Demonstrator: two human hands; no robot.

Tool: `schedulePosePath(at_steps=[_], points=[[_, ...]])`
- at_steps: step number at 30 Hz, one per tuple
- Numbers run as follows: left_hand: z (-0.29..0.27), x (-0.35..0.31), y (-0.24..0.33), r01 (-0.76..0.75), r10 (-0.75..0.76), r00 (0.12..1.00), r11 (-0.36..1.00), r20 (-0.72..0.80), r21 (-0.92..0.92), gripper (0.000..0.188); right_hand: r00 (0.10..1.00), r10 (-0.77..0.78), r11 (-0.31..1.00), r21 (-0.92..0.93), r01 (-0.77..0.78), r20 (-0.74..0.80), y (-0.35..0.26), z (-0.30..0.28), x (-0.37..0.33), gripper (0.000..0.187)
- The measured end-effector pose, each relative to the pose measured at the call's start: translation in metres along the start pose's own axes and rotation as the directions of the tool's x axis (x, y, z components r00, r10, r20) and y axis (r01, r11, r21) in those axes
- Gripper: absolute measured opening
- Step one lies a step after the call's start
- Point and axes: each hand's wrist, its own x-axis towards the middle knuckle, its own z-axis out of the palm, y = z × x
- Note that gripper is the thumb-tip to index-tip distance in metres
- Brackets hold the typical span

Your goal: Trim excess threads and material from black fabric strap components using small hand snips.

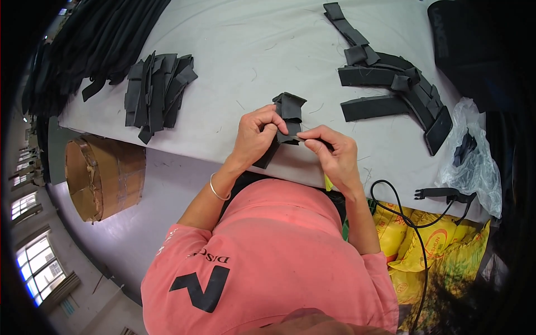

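Close to the table's near edge, my left hand [254,137] is closed in a pinch on a black fabric strip [290,107], which has folded flaps and hangs down toward the edge. My right hand [339,159] is closed around a slim, dark-handled tool [301,138] whose light tip meets the strip beside my left fingertips. Exactly what kind of tool it is, I cannot make out. To the left lies a bundle of similar black strips [159,92]. More black strips [385,75] lie loosely joined in a chain to the right.
Dark garments or fabric [95,39] are heaped at the far left. A cardboard drum [106,176] stands on the floor at left. At right are a black item [466,53], a clear plastic bag [474,156], a buckle [444,194], a cable [421,245] and yellow sacks [441,245].
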Motion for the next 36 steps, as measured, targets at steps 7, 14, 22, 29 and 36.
schedulePosePath(at_steps=[7, 14, 22, 29, 36], points=[[-0.005, 0.001, 0.017, 0.141, -0.121, 0.986, 0.97, 0.114, -0.197, 0.02, 0.997, 0.017, 0.996, 0.093, -0.01, -0.074, 0.006, -0.003, 0.001, 0.015], [-0.004, -0.004, 0.008, 0.295, -0.239, 0.948, 0.91, 0.212, -0.291, 0.018, 0.993, -0.002, 0.999, 0.054, 0.008, -0.114, 0.004, -0.002, 0.004, 0.019], [-0.005, -0.01, 0.016, 0.346, -0.279, 0.932, 0.875, 0.231, -0.339, 0.05, 0.996, -0.028, 1.0, -0.016, 0.026, -0.089, 0.002, 0.0, 0.004, 0.021], [-0.004, -0.011, 0.018, 0.338, -0.259, 0.931, 0.88, 0.259, -0.335, 0.054, 0.989, -0.124, 0.97, -0.221, 0.102, -0.086, 0.0, 0.006, 0.001, 0.013], [-0.004, -0.014, 0.018, 0.33, -0.246, 0.932, 0.88, 0.268, -0.342, 0.055, 0.977, -0.163, 0.934, -0.34, 0.107, -0.14, -0.005, 0.013, 0.001, 0.008]])
